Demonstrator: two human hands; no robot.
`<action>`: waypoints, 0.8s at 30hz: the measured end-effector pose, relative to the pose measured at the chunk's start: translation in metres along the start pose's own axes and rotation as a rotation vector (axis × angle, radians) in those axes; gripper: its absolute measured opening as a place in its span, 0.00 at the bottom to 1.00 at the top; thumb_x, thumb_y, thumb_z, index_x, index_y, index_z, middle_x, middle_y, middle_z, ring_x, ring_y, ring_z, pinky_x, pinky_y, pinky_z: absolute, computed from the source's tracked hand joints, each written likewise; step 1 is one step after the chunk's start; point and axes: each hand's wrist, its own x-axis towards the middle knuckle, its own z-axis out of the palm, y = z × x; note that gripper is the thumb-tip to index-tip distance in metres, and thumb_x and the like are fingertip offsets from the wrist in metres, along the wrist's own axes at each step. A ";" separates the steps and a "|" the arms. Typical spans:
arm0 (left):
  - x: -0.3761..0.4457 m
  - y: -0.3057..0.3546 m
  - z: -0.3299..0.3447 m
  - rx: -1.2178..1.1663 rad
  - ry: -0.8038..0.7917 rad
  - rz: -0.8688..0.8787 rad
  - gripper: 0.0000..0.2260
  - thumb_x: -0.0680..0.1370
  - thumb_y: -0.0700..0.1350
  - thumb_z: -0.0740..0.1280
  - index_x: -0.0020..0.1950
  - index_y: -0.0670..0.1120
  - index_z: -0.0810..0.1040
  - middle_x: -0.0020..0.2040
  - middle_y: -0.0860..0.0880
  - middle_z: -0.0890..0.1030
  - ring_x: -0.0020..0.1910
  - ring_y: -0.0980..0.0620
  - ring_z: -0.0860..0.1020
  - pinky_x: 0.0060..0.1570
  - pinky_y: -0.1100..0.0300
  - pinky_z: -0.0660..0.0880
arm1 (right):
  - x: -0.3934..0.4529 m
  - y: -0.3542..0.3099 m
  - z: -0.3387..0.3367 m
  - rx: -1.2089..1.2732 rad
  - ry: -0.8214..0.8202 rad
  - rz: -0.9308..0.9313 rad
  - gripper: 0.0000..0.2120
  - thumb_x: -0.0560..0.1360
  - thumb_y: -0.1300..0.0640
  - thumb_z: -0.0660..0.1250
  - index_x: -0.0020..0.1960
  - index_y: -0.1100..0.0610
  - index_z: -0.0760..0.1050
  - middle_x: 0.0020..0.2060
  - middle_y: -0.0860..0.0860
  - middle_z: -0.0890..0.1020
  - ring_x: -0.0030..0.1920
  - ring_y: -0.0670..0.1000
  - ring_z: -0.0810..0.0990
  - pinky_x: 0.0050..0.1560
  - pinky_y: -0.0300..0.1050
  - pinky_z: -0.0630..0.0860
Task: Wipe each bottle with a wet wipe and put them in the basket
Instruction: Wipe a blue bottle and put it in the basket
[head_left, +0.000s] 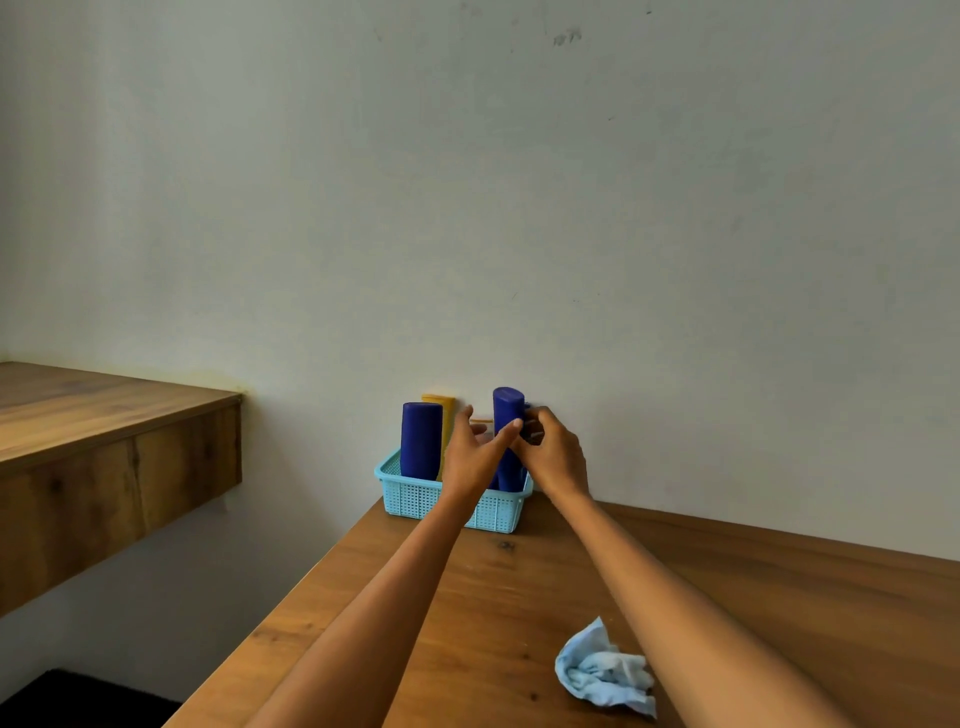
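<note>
A light blue plastic basket (415, 500) stands at the table's far corner against the wall. Inside it a dark blue bottle (421, 441) stands upright at the left, with a yellow bottle (441, 404) behind it. A second dark blue bottle (507, 415) stands in the right part of the basket. My left hand (470, 457) reaches over the basket with fingers spread, its fingertips touching that right bottle. My right hand (553, 457) curls around the same bottle from the right, and its fingers also cover a small dark item. A crumpled pale blue wet wipe (602, 670) lies loose on the near table.
The wooden table (519, 587) runs from the basket toward me, with its left edge dropping to the floor. A second wooden shelf (104, 441) juts out at the left, separated by a gap. The white wall (519, 208) stands right behind the basket.
</note>
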 end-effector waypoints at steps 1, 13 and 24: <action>0.001 0.003 0.001 -0.015 -0.007 0.026 0.35 0.74 0.53 0.70 0.75 0.45 0.59 0.62 0.46 0.75 0.57 0.50 0.77 0.47 0.67 0.74 | -0.002 -0.002 -0.001 -0.009 0.026 -0.037 0.16 0.74 0.50 0.67 0.60 0.54 0.72 0.52 0.51 0.82 0.49 0.51 0.81 0.42 0.42 0.76; 0.001 0.016 -0.020 -0.423 0.267 -0.050 0.11 0.75 0.40 0.68 0.54 0.46 0.70 0.49 0.45 0.78 0.48 0.49 0.78 0.48 0.56 0.78 | -0.003 -0.024 -0.002 0.361 0.047 0.174 0.19 0.76 0.64 0.63 0.67 0.58 0.68 0.60 0.55 0.75 0.57 0.50 0.75 0.55 0.40 0.74; -0.009 0.005 -0.024 -0.687 0.254 -0.208 0.16 0.76 0.37 0.67 0.59 0.47 0.66 0.52 0.43 0.75 0.53 0.44 0.78 0.54 0.51 0.77 | -0.007 -0.046 0.026 1.211 -0.032 0.800 0.25 0.73 0.61 0.69 0.67 0.64 0.65 0.45 0.60 0.79 0.42 0.54 0.80 0.39 0.44 0.78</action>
